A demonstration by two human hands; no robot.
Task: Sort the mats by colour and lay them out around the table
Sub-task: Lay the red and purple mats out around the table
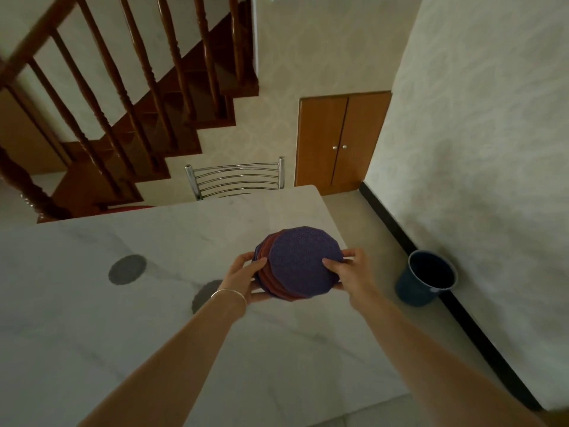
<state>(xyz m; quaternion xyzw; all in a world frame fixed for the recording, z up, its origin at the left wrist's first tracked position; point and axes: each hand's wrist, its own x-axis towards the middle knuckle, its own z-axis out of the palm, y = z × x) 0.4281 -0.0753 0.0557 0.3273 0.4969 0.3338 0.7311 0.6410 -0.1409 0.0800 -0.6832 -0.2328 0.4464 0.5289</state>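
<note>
I hold a stack of round mats (300, 266) above the white marble table (154, 318). A purple mat lies on top, with red and purple mats fanned out beneath it. My left hand (246, 280) grips the stack's left edge from below. My right hand (346, 269) pinches the top purple mat at its right edge. Two grey round mats lie flat on the table: one (127, 269) at the left, the other (205, 292) partly hidden behind my left wrist.
A metal chair (235, 178) stands at the table's far side. A dark blue bucket (428, 277) sits on the floor by the right wall. A wooden staircase (123, 118) rises at the left, and a low wooden cupboard (338, 140) stands in the far wall.
</note>
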